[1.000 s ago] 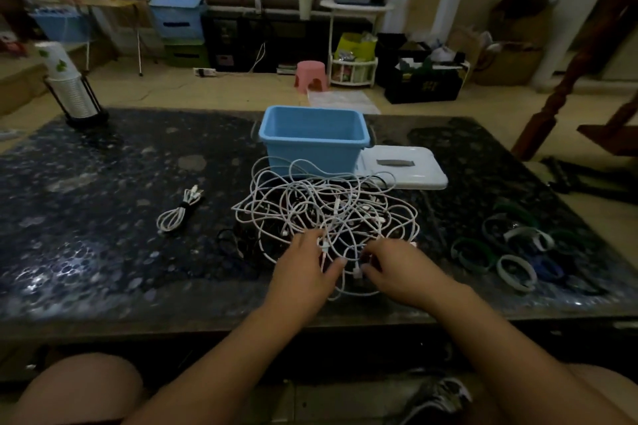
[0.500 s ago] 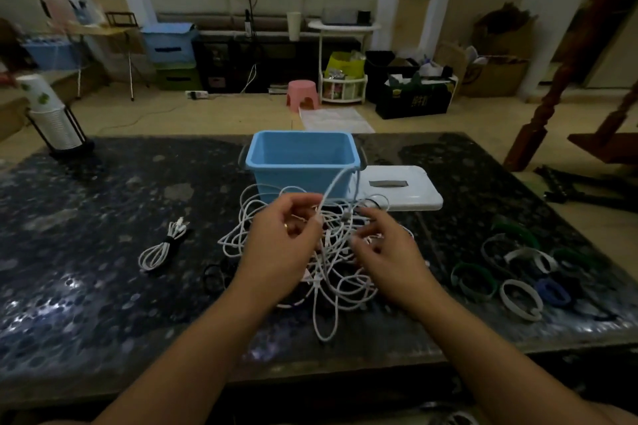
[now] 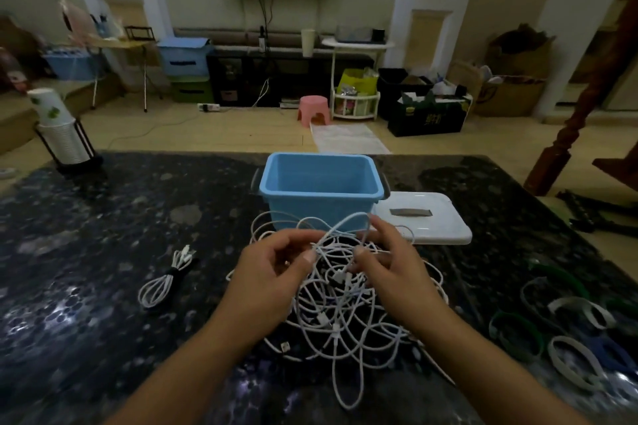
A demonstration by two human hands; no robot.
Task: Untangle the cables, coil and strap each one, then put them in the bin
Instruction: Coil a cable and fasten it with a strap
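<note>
A tangle of white cables [image 3: 340,307] hangs lifted above the dark stone table [image 3: 103,252], its lower loops trailing down toward the near edge. My left hand [image 3: 272,272] pinches a strand at the top of the tangle. My right hand [image 3: 390,266] grips other strands beside it, with one loop arching over its fingers. Just behind the hands stands the open blue bin [image 3: 321,186]. One coiled white cable bound with a dark strap [image 3: 165,278] lies on the table to the left.
The bin's white lid [image 3: 424,222] lies flat to its right. Several green, white and blue strap loops [image 3: 566,331] are scattered at the table's right side. A stack of paper cups in a black holder [image 3: 60,134] stands at the far left corner.
Both hands went from resting on the tangle on the table to lifting it up in front of the bin. The camera view tilted upward.
</note>
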